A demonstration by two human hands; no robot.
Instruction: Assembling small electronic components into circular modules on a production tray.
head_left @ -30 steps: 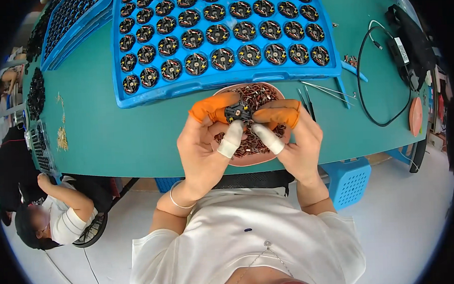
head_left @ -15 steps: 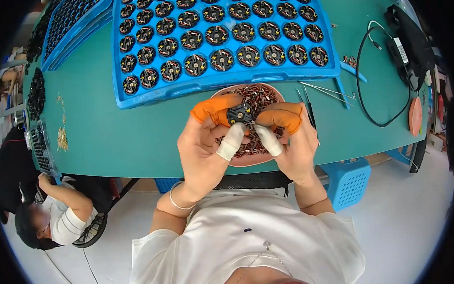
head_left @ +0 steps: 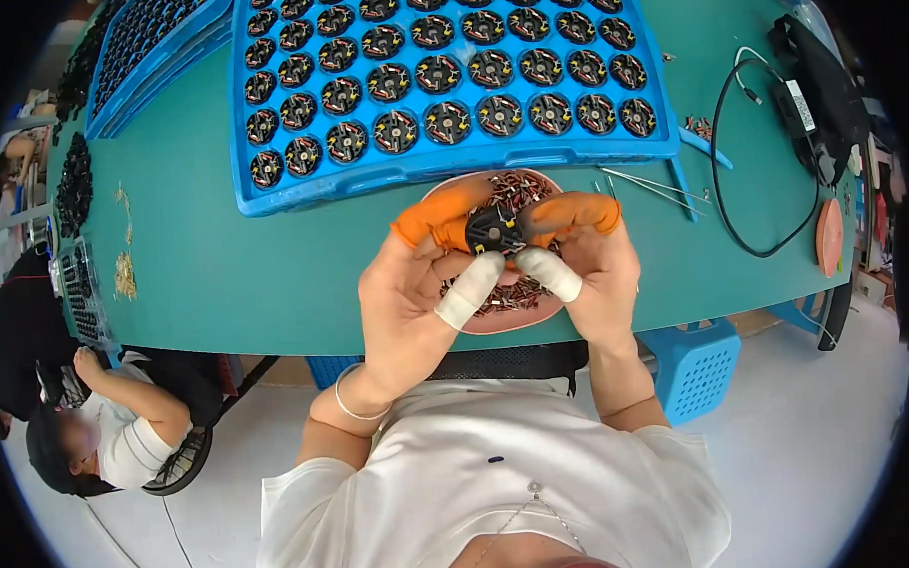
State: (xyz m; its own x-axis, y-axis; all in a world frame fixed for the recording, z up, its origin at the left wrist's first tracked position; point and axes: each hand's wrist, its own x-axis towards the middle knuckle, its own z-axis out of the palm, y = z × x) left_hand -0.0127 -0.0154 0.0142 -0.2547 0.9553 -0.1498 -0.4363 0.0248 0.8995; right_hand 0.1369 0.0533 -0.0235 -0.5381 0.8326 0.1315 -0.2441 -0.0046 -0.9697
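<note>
Both hands meet over a pink bowl [head_left: 498, 326] full of small dark red, thin-legged components [head_left: 515, 300]. My left hand [head_left: 405, 291], with orange finger covers and a white thumb cover, is closed on the left edge of a round black plastic part [head_left: 494, 230]. That part carries small yellow pieces and a pale centre. My right hand [head_left: 602, 274], covered the same way, pinches at the part's right side with index finger and thumb. Whether a small component sits between those fingertips is hidden.
A blue tray [head_left: 361, 179] of similar black parts, fitted with red components, stands beyond the bowl. Stacked blue trays [head_left: 157, 89] are at far left. Thin metal rods [head_left: 656, 182], a black cable [head_left: 738, 224] and a blue stool [head_left: 700, 371] are to the right. Another person [head_left: 129, 416] sits at left.
The black part and both hands have shifted slightly right. My right index finger has moved up along the part's edge, and dark tweezers beside the right hand are now mostly hidden.
</note>
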